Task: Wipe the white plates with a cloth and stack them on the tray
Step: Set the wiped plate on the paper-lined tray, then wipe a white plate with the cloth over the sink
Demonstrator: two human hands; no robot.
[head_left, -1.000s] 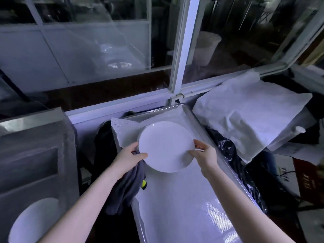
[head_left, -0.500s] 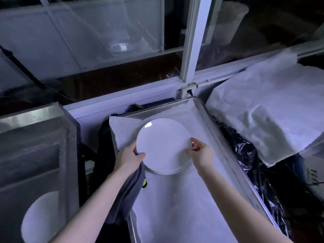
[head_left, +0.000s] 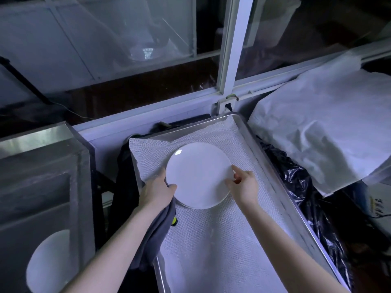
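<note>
A round white plate [head_left: 197, 174] lies on top of another plate in the far part of a metal tray [head_left: 257, 144] lined with white mesh. My left hand [head_left: 155, 191] grips the plate's left rim, thumb on top, and also holds a dark grey cloth [head_left: 157, 231] that hangs down beside the tray. My right hand [head_left: 243, 185] pinches the plate's right rim. Another white plate [head_left: 47, 263] sits low in a steel container at the left.
A steel container [head_left: 42, 187] stands at the left. White sheeting [head_left: 321, 132] covers a pile to the right, above black plastic [head_left: 296, 180] along the tray's right side. A window frame [head_left: 229, 51] runs across the back. The near half of the tray liner [head_left: 222, 250] is bare.
Both hands have lowered the plate toward the tray onto the plate beneath. The camera has moved closer and tilted down.
</note>
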